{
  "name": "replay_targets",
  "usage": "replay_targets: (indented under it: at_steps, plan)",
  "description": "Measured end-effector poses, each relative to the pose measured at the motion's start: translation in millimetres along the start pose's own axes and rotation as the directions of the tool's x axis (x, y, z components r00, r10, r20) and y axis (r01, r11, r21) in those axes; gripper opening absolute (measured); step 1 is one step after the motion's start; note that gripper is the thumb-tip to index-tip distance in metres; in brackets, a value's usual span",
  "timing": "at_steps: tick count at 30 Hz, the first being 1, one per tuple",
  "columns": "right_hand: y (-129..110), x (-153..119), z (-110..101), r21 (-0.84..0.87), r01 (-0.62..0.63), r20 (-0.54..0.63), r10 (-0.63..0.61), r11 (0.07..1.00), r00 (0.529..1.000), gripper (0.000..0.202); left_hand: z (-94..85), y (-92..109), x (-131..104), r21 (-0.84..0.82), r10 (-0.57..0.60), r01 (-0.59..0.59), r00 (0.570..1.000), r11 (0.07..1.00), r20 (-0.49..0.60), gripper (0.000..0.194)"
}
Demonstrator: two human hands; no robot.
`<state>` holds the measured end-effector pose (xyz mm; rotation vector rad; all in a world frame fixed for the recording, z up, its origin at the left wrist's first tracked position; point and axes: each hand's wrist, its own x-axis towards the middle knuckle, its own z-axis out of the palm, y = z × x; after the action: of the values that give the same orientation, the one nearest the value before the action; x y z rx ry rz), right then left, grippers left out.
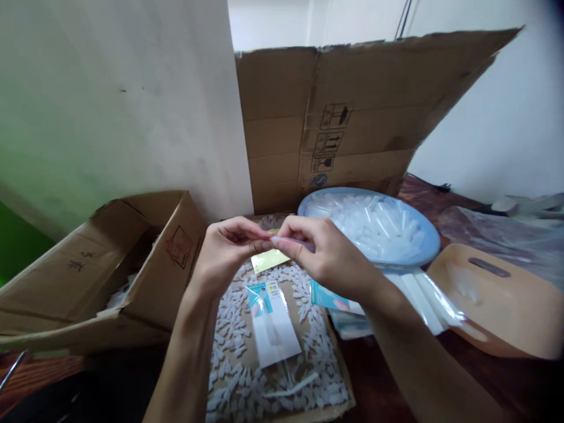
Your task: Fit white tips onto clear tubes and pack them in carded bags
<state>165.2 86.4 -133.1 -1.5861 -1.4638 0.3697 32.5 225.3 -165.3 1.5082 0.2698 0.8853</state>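
Small white piece (275,239), mostly covered by fingers, sits where both hands meet. The left grip (221,249) is closed on one end of it, thumb and index finger together, and the right grip (326,245) is clamped on the other, its thumb pressing from below.

Just under the two grips lies a yellow slip (269,261), partly hidden by the right fingers. Nearer the wearer than the slip, a clear-wrapped card (275,326) printed in blue and white rests on a flat cardboard base (291,292), with loose white pieces (232,326) scattered all around it.

Beyond the right grip and to its right stands a blue basin (433,242) heaped with whitish items under clear plastic. Packets (337,298) lie below the right grip, partly behind its forearm, and farther right is a peach-coloured bin (522,302). Left of the left grip is an open carton (158,288); behind both grips leans a large cardboard panel (277,135).
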Motion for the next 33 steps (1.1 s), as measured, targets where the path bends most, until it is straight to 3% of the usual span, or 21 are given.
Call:
replay_targets:
  at_steps: [7, 9, 12, 14, 16, 17, 18, 21, 24, 27, 30, 33]
  plan:
    - [3, 0, 3, 0.196, -0.166, 0.035, 0.162, 0.966, 0.986, 0.014, -2.8, -3, -2, 0.088, -0.009, 0.006, 0.999, 0.996, 0.035, 0.016]
    - [4, 1, 6, 0.209, -0.160, 0.013, 0.161, 0.965, 0.987, 0.017, -3.3, -5, 0, 0.103, 0.008, -0.009, 1.000, 0.995, 0.007, 0.016]
    - [7, 5, 15, 0.057, -0.045, -0.132, 0.052, 0.997, 0.990, 0.011, -9.3, -13, 4, 0.103, 0.056, -0.052, 0.998, 0.993, -0.028, 0.021]
    - [10, 7, 21, -0.144, 0.028, -0.212, -0.059, 0.989, 0.976, 0.009, -16.6, -22, 6, 0.298, -0.028, 0.016, 0.999, 0.954, 0.035, 0.029]
    - [12, 10, 24, -0.257, 0.079, -0.223, -0.139, 0.963, 0.965, 0.009, -24.5, -36, 5, 0.652, -0.230, 0.121, 0.970, 0.749, 0.084, 0.028]
    - [14, 11, 23, -0.253, 0.107, -0.221, -0.166, 0.961, 0.961, 0.009, -28.4, -44, 4, 0.820, -0.340, 0.146, 0.939, 0.553, 0.062, 0.023]
    - [15, 11, 21, -0.219, 0.134, -0.223, -0.183, 0.967, 0.957, 0.008, -32.0, -53, 3, 0.888, -0.401, 0.156, 0.915, 0.431, 0.034, 0.020]
    - [17, 11, 13, -0.069, 0.177, -0.242, -0.188, 0.982, 0.952, 0.010, -40.9, -79, 1, 0.944, -0.471, 0.157, 0.882, 0.290, -0.002, 0.014]
    - [17, 9, 7, 0.026, 0.181, -0.249, -0.169, 0.983, 0.954, 0.014, -45.8, -96, 2, 0.951, -0.498, 0.132, 0.867, 0.281, 0.027, 0.008]
    - [18, 10, 3, 0.007, 0.220, -0.260, -0.211, 0.976, 0.942, 0.020, -47.6, -100, 4, 0.940, -0.500, 0.105, 0.863, 0.324, 0.076, 0.008]
    - [19, 11, 0, -0.081, 0.254, -0.272, -0.267, 0.964, 0.925, 0.025, -47.7, -93, 6, 0.916, -0.471, 0.086, 0.874, 0.393, 0.120, 0.007]
    - [22, 12, -3, -0.144, 0.261, -0.252, -0.290, 0.955, 0.923, 0.029, -46.4, -76, 8, 0.883, -0.384, 0.064, 0.913, 0.465, 0.136, 0.010]
